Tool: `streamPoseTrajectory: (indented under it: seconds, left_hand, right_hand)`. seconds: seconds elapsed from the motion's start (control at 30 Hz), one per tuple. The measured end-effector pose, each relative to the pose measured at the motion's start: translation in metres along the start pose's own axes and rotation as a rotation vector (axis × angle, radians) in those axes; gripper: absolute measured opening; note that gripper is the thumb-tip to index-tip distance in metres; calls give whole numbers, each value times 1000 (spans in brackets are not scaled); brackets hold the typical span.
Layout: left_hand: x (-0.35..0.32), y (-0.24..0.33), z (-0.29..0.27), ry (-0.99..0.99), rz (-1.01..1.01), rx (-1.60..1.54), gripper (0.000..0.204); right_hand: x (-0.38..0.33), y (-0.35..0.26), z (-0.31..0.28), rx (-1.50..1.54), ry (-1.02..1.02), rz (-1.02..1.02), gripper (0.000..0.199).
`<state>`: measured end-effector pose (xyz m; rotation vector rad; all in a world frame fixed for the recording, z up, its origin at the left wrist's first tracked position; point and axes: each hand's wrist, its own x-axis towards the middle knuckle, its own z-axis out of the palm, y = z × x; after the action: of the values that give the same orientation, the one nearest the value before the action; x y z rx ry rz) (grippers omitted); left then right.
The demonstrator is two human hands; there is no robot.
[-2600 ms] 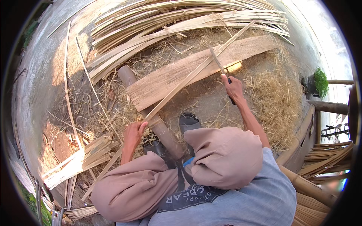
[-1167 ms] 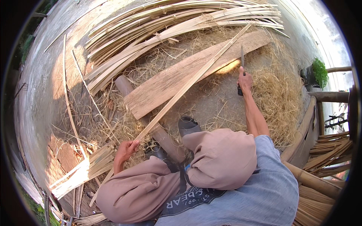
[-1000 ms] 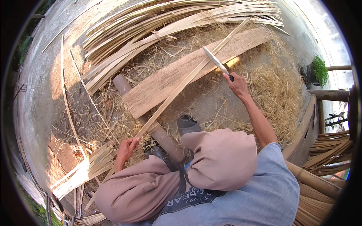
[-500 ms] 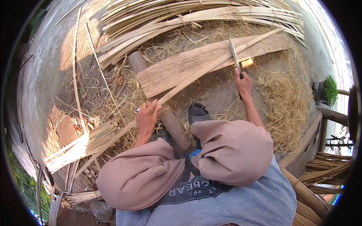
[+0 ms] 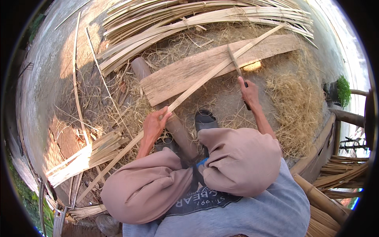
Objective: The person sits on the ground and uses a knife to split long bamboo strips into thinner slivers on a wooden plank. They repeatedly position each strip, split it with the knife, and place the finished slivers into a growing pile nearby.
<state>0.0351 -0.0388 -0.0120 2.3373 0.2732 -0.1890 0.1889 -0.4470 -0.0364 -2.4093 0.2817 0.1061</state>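
Bamboo strip [image 5: 205, 79] gripped in left hand [image 5: 154, 125]; right hand [image 5: 249, 91] clenches knife [image 5: 236, 65] against it over plank [image 5: 185, 75], straw [image 5: 300, 106] crowding rightward.

Long bamboo strip [image 5: 205, 79] lying diagonally across a flat board [image 5: 189, 73], board resting on a log [image 5: 166, 114], left hand [image 5: 154, 124] gripping the strip near the log, right hand [image 5: 249, 91] holding a knife [image 5: 236, 65] on the strip farther right, bundle of strips [image 5: 205, 17] behind the board, shavings [image 5: 296, 106] at right, split pieces [image 5: 90, 152] at left.
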Motion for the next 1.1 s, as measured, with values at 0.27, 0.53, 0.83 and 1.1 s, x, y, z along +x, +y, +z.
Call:
streamPoseTrajectory:
  seconds: [0.27, 0.53, 0.83, 1.1]
  left_hand:
    - [-6, -1, -1, 54, 22, 72, 39]
    - [-6, 14, -2, 52, 130, 55, 34]
    - [-1, 16, -10, -79, 9, 133, 36]
    - [6, 16, -15, -165, -104, 38, 38]
  right_hand:
    - [-67, -49, 39, -74, -206, -341, 65]
    - [81, 39, -69, -235, 229, -23, 70]
    - [-149, -82, 64, -75, -337, -462, 55]
    - [30, 1, -19, -99, 77, -87, 58]
